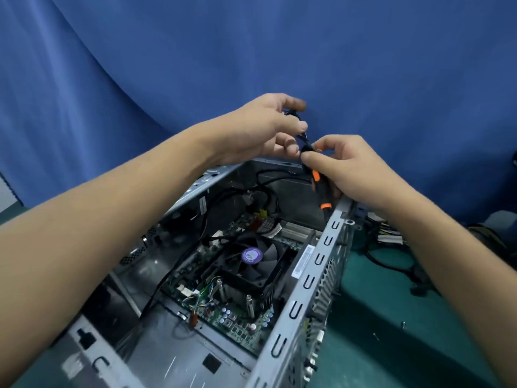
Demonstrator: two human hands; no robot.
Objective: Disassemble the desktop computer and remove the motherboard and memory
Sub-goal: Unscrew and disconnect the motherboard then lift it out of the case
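An open grey desktop case (pixel 305 289) lies on the green table. Inside it sits the green motherboard (pixel 237 320) with a black CPU fan (pixel 251 259) carrying a purple sticker. White slots (pixel 296 233) show behind the fan. Both hands are raised over the case's far end. My left hand (pixel 268 127) pinches a thin black cable (pixel 300 127). My right hand (pixel 349 169) grips a black-and-orange screwdriver (pixel 319 189) that points down, and its fingertips touch the same cable.
A blue curtain (pixel 251 51) hangs behind the table. A bundle of black cables with white connectors (pixel 391 239) lies on the green mat to the right of the case. Two small screws (pixel 402 324) lie near the case's right wall. Black cables (pixel 223 200) run inside the case.
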